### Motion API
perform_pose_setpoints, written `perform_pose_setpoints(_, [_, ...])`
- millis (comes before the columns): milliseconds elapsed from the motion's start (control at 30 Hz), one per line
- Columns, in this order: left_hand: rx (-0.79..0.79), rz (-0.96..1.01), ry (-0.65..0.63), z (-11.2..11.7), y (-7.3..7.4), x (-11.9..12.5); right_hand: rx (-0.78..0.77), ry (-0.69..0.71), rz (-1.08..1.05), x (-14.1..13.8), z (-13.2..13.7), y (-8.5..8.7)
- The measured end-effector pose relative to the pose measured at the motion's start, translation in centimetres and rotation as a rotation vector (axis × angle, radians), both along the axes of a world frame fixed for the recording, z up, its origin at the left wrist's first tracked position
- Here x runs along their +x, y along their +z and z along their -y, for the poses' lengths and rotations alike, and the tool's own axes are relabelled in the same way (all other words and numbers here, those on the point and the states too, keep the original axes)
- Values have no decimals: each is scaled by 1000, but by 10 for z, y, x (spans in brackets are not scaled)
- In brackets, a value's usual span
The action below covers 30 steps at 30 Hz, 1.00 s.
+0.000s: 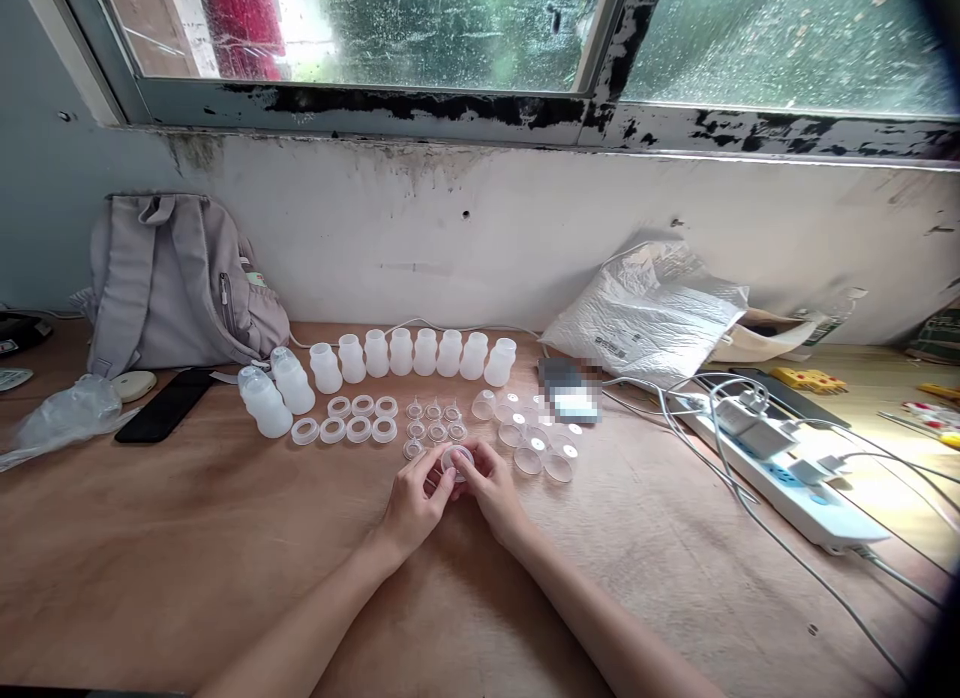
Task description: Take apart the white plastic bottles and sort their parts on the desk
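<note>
My left hand (417, 495) and my right hand (487, 481) meet over the table, both closed on one clear round bottle part (458, 462). Thumbs press its near side; fingers wrap behind it. Whether it is a cap or a collar ring I cannot tell. Just beyond the hands stand several small clear bottle teats (433, 410). Clear round caps (528, 462) lie to the right of my right hand. White collar rings (360, 430) sit in rows on the left. Behind them is a line of frosted baby bottles (400, 353), and two bottles with tops fitted (265, 403) lean at the left.
A grey backpack (169, 288), a black phone (165, 406) and a plastic bag (69, 416) are on the left. At the right lie a silver padded mailer (645, 313), a power strip (795, 478) with chargers and loose white cables (716, 448). A wall with a window stands behind.
</note>
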<state>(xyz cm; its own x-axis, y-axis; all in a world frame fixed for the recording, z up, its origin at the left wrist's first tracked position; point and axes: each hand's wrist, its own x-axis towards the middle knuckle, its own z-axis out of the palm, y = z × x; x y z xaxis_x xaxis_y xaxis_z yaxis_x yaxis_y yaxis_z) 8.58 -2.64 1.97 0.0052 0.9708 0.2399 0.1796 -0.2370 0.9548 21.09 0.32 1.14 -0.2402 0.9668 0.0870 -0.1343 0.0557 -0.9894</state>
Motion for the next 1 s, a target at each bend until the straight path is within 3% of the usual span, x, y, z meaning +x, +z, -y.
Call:
perform_pose_setpoints(300, [89,-132,-24,-1,-1,-1,4,19,6,0,-1,-4])
perform_pose_setpoints(567, [23,-203,41,-5,-10,1,-26,17,-36,-3,-2,-3])
perform_pose_setpoints(1000, [92,-451,-25,0,-1,-3,17,-114,327,5,-9,-12])
